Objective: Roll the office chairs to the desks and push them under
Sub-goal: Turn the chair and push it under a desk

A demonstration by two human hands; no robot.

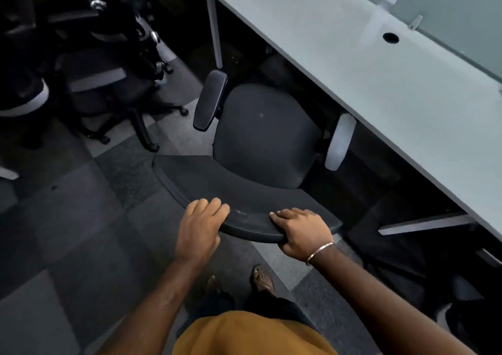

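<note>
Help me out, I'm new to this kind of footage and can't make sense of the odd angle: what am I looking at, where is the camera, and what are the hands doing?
There is no machine here. The camera is worn on a person's head and looks forward and down, so you see their own arms from above. The left hand and the right hand, with a bangle at the wrist, both hold the curved top of a black office chair's backrest, fingers curled over its edge. The chair's seat faces a pale desk, and the far armrest is at the desk's edge. The desktop shows a round cable hole. More chairs stand at the upper left.
</note>
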